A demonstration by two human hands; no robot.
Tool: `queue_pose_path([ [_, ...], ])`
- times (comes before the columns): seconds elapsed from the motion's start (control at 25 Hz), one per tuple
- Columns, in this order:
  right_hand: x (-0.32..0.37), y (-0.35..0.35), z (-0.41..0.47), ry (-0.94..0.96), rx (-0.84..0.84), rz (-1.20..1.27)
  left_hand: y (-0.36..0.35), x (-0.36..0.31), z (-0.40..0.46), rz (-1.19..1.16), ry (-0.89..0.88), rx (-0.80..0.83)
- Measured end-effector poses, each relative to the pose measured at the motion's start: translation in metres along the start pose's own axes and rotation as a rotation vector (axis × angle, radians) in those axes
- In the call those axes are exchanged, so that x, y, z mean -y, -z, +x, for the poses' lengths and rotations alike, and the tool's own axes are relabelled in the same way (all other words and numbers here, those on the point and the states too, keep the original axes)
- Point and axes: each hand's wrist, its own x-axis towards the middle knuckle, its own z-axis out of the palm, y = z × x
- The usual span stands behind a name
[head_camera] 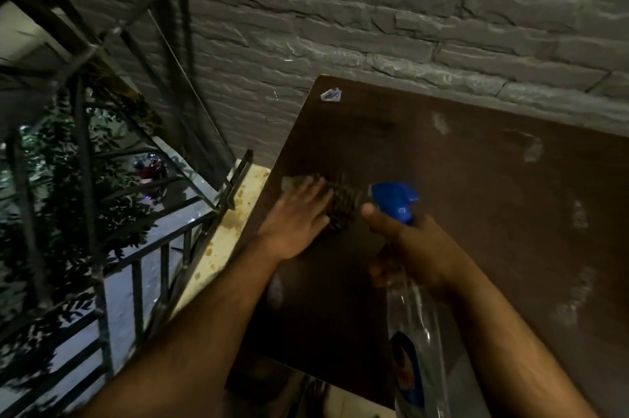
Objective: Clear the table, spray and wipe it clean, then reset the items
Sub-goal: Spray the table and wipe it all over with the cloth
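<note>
Dark wood desk [476, 213], streaked wet. Left hand [299, 220] flat, open, pressing a patterned cloth [342, 204] to scrub near the edge; right hand [412, 247] grips the spray bottle [408, 298], nozzle aimed ahead for re-spraying.

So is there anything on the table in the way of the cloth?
Only one small thing: a crumpled wrapper at the far corner of the table. The left hand presses the cloth nearer, with bare tabletop around it.

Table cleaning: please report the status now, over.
Left hand flat on cloth, pressing it on the table. Right hand holds spray bottle. Small wrapper at the far corner, not cleared.
</note>
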Motion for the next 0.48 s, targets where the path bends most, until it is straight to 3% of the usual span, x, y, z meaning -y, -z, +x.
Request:
queue_pose_path([
  [0.08,-0.005,0.001,-0.005,-0.011,-0.001,0.038,0.004,0.006,0.003,-0.018,0.309,-0.008],
  [0.12,-0.008,0.002,-0.009,-0.002,-0.009,0.025,0.001,-0.004,0.003,-0.040,0.289,-0.023],
  [0.24,-0.013,0.004,-0.026,0.056,0.012,-0.038,-0.008,-0.028,-0.015,-0.055,-0.117,-0.038],
  [0.28,-0.014,0.005,-0.033,0.059,0.030,-0.035,-0.008,-0.011,-0.013,-0.051,-0.068,-0.039],
  [0.36,-0.018,0.011,-0.047,0.051,0.062,-0.026,-0.003,0.013,-0.005,-0.068,0.350,-0.087],
  [0.4,-0.021,0.014,-0.050,0.050,0.067,-0.034,-0.001,0.005,-0.006,-0.083,0.463,-0.057],
  [0.44,-0.024,0.016,-0.053,0.057,0.069,-0.049,-0.001,-0.012,-0.009,-0.069,0.403,-0.051],
  [0.48,-0.028,0.017,-0.055,0.068,0.069,-0.066,-0.005,-0.038,-0.017,-0.054,0.206,-0.053],
])
